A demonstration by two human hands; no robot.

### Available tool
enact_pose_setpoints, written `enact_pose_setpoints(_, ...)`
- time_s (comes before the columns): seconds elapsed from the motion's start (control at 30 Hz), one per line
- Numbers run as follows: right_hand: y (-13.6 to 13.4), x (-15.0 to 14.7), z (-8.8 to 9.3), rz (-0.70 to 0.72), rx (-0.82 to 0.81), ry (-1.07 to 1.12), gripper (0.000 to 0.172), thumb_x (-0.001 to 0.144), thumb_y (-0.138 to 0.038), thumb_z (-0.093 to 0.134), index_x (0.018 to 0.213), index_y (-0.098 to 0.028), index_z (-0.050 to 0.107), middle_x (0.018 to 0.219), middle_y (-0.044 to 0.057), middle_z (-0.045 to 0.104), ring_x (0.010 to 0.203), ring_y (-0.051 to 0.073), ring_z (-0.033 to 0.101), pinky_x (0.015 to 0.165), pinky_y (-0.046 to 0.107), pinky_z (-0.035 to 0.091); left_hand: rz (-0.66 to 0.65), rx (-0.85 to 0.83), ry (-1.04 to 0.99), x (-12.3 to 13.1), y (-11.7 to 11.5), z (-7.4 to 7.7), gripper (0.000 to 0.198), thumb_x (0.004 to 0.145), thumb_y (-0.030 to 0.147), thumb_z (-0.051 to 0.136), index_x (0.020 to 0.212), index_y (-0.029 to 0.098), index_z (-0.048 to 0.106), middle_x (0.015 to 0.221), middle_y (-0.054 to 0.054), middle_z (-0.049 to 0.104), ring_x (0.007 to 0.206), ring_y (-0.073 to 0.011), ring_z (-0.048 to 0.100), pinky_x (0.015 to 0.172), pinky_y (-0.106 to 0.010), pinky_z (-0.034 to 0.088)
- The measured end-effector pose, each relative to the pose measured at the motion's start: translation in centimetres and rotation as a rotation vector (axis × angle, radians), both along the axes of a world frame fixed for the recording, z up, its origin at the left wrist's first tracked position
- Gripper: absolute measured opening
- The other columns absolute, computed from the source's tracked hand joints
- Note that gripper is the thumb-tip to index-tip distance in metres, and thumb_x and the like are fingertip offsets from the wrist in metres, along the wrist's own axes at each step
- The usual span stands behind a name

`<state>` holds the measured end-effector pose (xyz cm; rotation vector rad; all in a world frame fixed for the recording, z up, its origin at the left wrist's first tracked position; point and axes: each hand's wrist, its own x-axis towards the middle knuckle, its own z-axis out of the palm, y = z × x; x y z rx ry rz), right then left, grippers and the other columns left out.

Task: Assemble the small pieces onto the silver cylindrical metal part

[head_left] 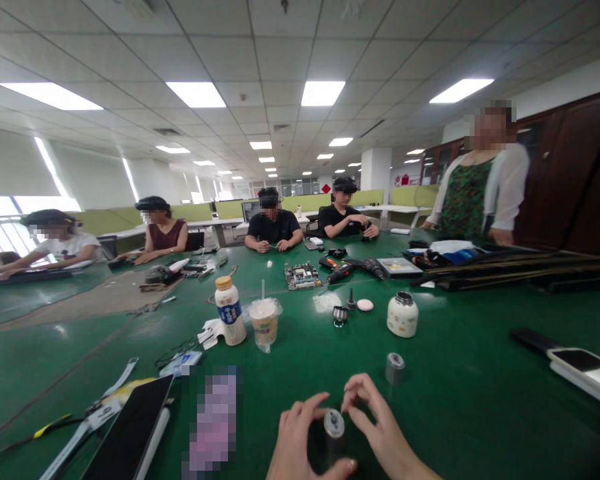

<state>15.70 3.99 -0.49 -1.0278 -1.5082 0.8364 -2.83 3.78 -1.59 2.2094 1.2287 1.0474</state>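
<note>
A small silver metal cylinder [335, 425] with a knob or stub on its top stands on the green table, between my hands. My left hand [300, 437] curves around it from the left, fingers and thumb apart, with green tabletop showing between palm and cylinder. On the right side, my right hand [373, 417] has its bent fingers and thumb close to the cylinder's top; a firm hold is not visible. A similar metal cylinder [395, 369] stands beyond my right hand.
Around the green table [455, 387] lie a tablet [130, 433], a milk bottle [230, 311], a lidded cup [264, 323], a cream jar [403, 315], a circuit board [303, 276], power drills [353, 268] and a white handheld device [587, 373]. Several people sit opposite; one stands right.
</note>
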Motion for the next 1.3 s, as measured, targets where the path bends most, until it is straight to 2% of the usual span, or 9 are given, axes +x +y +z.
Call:
enact_pose_setpoints(0.13,-0.5,0.2,0.1,0.223,-0.051,-0.06,0.038,0.069,-0.013,0.052,0.107,-0.02,0.051,0.104,0.007,0.063,0.101,0.023,0.06,0.094,0.038,0.043,0.027,0.043,-0.063,-0.1,0.2,1.7,0.034,0.079,0.031,0.069,0.112,0.025,0.067,0.11,-0.008,0.07,0.103,-0.026,0.062,0.09,-0.041,0.049)
enact_pose_setpoints(0.23,-0.7,-0.1,0.4,0.286,-0.018,-0.146,0.04,0.067,-0.015,0.061,0.105,-0.019,0.054,0.103,0.006,0.063,0.098,0.023,0.06,0.09,0.036,0.045,0.014,0.011,0.0,0.1,0.5,3.2,0.015,0.082,0.031,0.068,0.094,0.028,0.075,0.101,-0.006,0.074,0.1,-0.0263,0.062,0.089,-0.043,0.047)
enact_pose_setpoints(0.43,-0.4,-0.5,0.2,0.213,-0.063,-0.226,0.018,0.073,-0.02,0.066,0.09,-0.018,0.061,0.085,0.001,0.065,0.081,0.019,0.059,0.076,0.028,0.046,-0.03,-0.045,0.066,0.1,0.9,4.9,0.011,0.082,0.033,0.069,0.087,0.032,0.079,0.104,-0.005,0.074,0.103,-0.0276,0.058,0.09,-0.046,0.045)
enact_pose_setpoints(0.53,-0.4,-0.4,0.1,0.201,-0.087,-0.224,0.022,0.071,-0.022,0.07,0.091,-0.017,0.062,0.085,0.001,0.065,0.082,0.019,0.058,0.077,0.028,0.045,-0.023,-0.006,-0.02,-0.6,1.7,5.1,0.014,0.085,0.035,0.066,0.087,0.029,0.079,0.096,-0.005,0.075,0.098,-0.0251,0.06,0.089,-0.041,0.047)
enact_pose_setpoints(0.73,-0.5,-0.2,0.4,0.239,-0.138,-0.206,0.033,0.072,-0.025,0.072,0.102,-0.017,0.064,0.094,0.005,0.068,0.09,0.022,0.061,0.085,0.033,0.045,0.211,-0.03,0.04,-2.9,4.3,2.3,0.018,0.084,0.039,0.068,0.087,0.026,0.08,0.085,-0.006,0.073,0.088,-0.0242,0.061,0.084,-0.039,0.047)
enact_pose_setpoints(0.83,-0.6,-0.2,0.6,0.233,-0.142,-0.221,0.033,0.072,-0.025,0.072,0.103,-0.017,0.064,0.095,0.006,0.068,0.091,0.023,0.061,0.085,0.033,0.045,0.257,-0.021,0.135,-3.3,4.9,0.3,0.016,0.082,0.038,0.07,0.087,0.028,0.08,0.085,-0.007,0.071,0.088,-0.025,0.059,0.08,-0.038,0.046)
enact_pose_setpoints(0.93,-0.7,-0.3,0.7,0.212,-0.153,-0.236,0.032,0.072,-0.024,0.072,0.103,-0.018,0.064,0.096,0.005,0.068,0.092,0.023,0.062,0.086,0.033,0.045,0.26,0.009,0.157,-3.3,5.0,-0.2,0.015,0.082,0.037,0.07,0.091,0.029,0.079,0.087,-0.007,0.069,0.089,-0.0252,0.059,0.079,-0.038,0.045)
enact_pose_setpoints(1.17,-0.5,-0.3,0.2,0.204,-0.133,-0.251,0.03,0.071,-0.024,0.074,0.098,-0.019,0.064,0.091,0.003,0.068,0.088,0.021,0.061,0.083,0.031,0.045,0.129,-0.052,-0.055,-1.5,2.8,3.8,0.015,0.087,0.03,0.063,0.088,0.023,0.076,0.091,-0.004,0.074,0.09,-0.0214,0.065,0.084,-0.033,0.049)
enact_pose_setpoints(1.3,-0.3,-0.3,-0.3,0.197,-0.111,-0.266,0.022,0.071,-0.025,0.075,0.088,-0.018,0.063,0.084,0.0,0.065,0.082,0.019,0.059,0.077,0.028,0.044,0.023,-0.142,-0.001,-0.2,1.0,4.9,0.012,0.085,0.028,0.065,0.086,0.024,0.075,0.088,-0.002,0.076,0.088,-0.0212,0.068,0.083,-0.03,0.049)
